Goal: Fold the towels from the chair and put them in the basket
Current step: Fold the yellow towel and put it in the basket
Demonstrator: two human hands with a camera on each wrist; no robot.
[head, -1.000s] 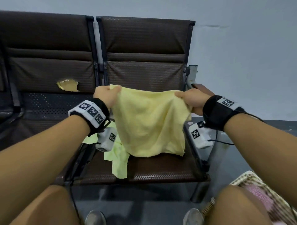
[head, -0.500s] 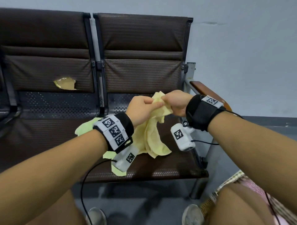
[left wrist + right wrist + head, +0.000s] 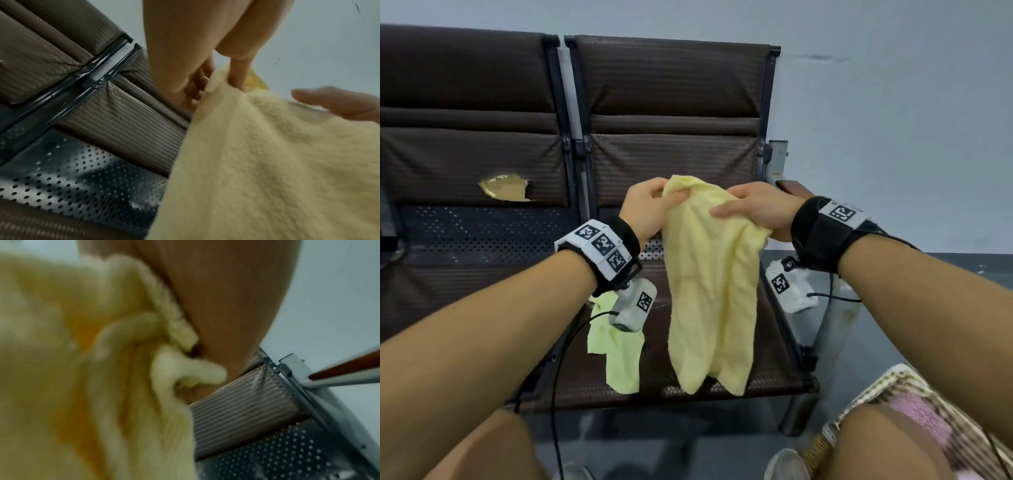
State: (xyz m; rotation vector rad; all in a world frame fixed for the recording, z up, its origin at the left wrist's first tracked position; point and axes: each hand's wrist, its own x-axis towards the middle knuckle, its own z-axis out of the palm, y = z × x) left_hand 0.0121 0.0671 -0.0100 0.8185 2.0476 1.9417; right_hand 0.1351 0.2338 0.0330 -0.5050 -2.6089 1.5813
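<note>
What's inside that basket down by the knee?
Something pink and fuzzy lies inside the woven basket, maybe a towel. The person's knee covers much of the basket, so the rest of what it holds cannot be seen.

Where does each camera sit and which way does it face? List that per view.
Head: forward and down at the brown padded chair; both forearms, left hand and right hand show.
Left wrist: up along the left hand at the pale yellow fluffy towel.
Right wrist: up along the right forearm; the towel fills it.
All three views share towel and chair.
</note>
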